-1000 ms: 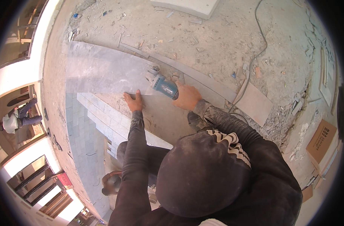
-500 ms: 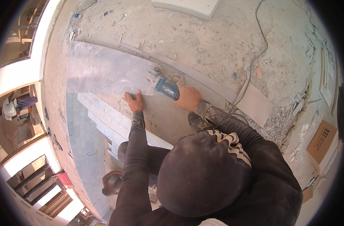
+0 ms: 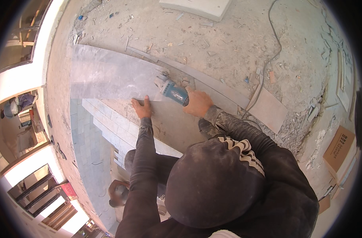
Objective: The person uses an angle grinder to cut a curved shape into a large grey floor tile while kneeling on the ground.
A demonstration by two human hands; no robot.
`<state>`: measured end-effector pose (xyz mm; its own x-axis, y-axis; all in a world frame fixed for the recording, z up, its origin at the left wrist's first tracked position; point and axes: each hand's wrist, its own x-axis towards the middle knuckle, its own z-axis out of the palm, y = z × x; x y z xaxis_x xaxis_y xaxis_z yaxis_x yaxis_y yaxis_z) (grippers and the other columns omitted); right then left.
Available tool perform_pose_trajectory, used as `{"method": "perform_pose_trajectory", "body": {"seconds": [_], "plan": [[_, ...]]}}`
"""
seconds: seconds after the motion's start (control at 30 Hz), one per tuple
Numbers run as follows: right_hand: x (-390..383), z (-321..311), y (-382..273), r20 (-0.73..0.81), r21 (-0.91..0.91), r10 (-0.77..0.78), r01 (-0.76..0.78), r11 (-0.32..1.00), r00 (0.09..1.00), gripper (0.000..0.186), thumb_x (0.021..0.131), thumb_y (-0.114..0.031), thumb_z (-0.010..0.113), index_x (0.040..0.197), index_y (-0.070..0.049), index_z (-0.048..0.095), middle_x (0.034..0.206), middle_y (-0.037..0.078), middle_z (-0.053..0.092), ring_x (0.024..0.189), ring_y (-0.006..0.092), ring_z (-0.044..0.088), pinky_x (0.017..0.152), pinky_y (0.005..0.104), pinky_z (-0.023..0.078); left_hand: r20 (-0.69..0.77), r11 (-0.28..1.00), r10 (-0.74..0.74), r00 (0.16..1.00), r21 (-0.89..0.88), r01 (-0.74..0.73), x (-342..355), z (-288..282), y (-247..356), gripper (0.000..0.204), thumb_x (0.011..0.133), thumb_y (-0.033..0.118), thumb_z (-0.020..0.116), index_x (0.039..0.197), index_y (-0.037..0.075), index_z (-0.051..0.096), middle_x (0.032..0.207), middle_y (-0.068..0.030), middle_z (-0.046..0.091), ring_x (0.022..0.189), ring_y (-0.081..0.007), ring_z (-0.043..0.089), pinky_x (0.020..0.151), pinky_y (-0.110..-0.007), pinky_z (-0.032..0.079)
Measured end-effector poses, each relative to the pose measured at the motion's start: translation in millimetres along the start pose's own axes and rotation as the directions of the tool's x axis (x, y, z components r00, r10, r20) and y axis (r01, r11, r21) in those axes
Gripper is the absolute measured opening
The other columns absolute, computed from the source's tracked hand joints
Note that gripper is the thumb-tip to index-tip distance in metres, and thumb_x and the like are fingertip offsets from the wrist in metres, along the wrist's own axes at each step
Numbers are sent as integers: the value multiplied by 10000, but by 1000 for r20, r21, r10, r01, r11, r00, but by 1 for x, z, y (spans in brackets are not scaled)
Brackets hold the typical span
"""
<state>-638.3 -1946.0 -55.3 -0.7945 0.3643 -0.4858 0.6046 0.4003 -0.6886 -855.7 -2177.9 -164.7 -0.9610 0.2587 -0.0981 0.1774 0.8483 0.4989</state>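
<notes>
From here I see the right hand point(image 3: 199, 103) with its fingers wrapped around a teal angle grinder point(image 3: 175, 93) at the right end of a grey slab point(image 3: 113, 73). The left hand point(image 3: 142, 108), fingers spread, rests at the slab's near edge. I can't quite tell whether the grinder's head point(image 3: 161, 81) touches the slab.

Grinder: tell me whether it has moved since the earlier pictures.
No, not visibly, so no direction to give: the grinder, in the right hand, sits in the same place against the pale tile on the ground.
</notes>
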Motion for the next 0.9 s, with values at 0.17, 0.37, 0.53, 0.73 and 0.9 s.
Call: {"method": "perform_pose_trajectory", "body": {"seconds": [0.17,0.37,0.53,0.73,0.9], "plan": [[0,-1,-2,13,4,10,-10,1000,1000,748,640,-269,662,1296,17,445,989,236,650,944,398,622,829,465,497,-9,1000,19,1000,-1,-19,0,0,0,1006,820,579,604,1444,-86,179,1514,-285,171,1413,-448,103,1157,-447,141],[0,-2,-3,18,17,4,-4,1000,1000,754,643,-264,659,1302,23,433,989,238,649,947,406,618,830,471,497,-5,1000,0,1000,0,0,-2,-1,3,1005,821,578,603,1446,-82,175,1512,-287,172,1412,-449,107,1155,-450,151],[5,-1,-3,18,27,-12,11,1000,1000,761,641,-245,666,1314,5,414,971,235,653,920,419,623,810,486,499,8,1000,-19,1000,17,18,-1,0,3,1001,822,573,604,1447,-82,174,1511,-288,176,1412,-449,111,1154,-450,154],[7,-1,-5,11,23,-7,7,1000,1000,735,642,-246,680,1291,-10,427,958,239,655,910,414,630,799,483,507,4,1000,-14,1000,11,14,-2,0,3,1006,818,583,600,1450,-75,175,1513,-283,178,1412,-445,115,1152,-453,156],[9,-2,-7,21,12,-3,3,1000,1000,745,643,-250,683,1297,-8,423,954,243,655,919,405,634,804,478,511,-6,1000,6,1000,6,-6,-2,0,2,1010,816,589,599,1451,-71,175,1515,-279,177,1411,-449,114,1152,-455,157]]}}
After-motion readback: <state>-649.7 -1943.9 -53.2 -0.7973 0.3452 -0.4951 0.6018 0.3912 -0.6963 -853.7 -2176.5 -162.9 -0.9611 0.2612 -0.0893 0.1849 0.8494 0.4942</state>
